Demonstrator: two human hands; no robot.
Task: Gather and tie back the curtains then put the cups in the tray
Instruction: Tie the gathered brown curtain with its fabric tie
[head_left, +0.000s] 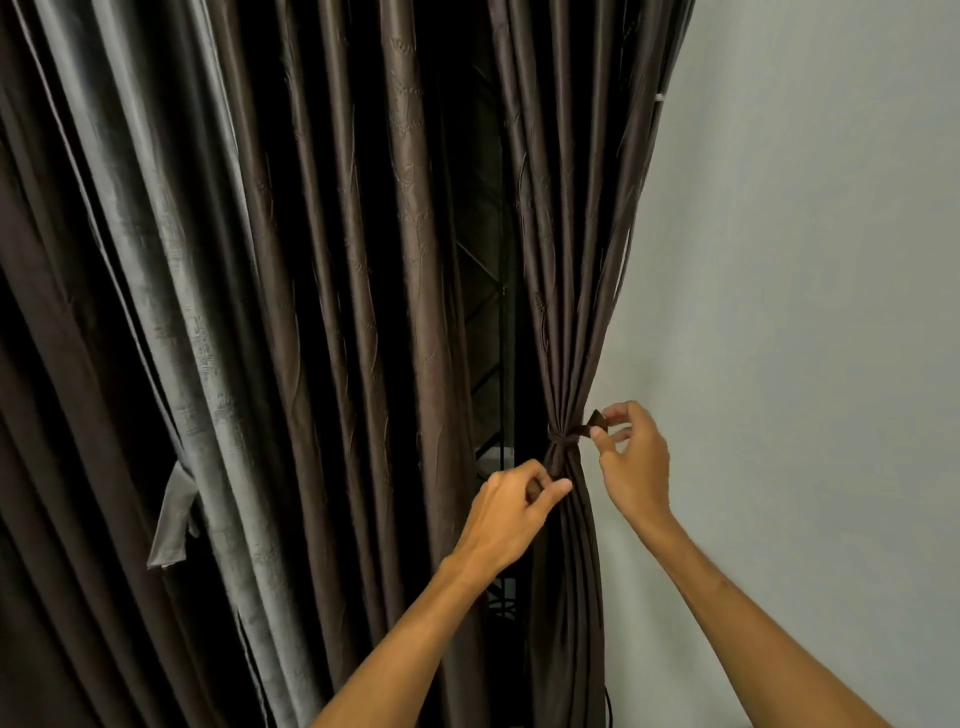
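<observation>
Against a pale wall (805, 260) on the right of the scene, the fingers (618, 414) of the right hand (631, 460) pinch the free end of a dark tie band (563, 440), thumb and forefinger closed on it and the rest loosely curled. From that pinch the band runs level to the left and wraps the gathered brown curtain (569, 312), whose long axis hangs upright. Just below the band the left hand (511, 512) pinches a dark fold (535, 489) at the bundle's left edge; whether this is curtain or the band's other end cannot be told. The right hand is nearer the loose end, so tightening would likely mean pulling right, away from the bundle. Farther left a grey curtain (171, 312) hangs ungathered, its tie (174, 519) dangling. No cups or tray are in view.
</observation>
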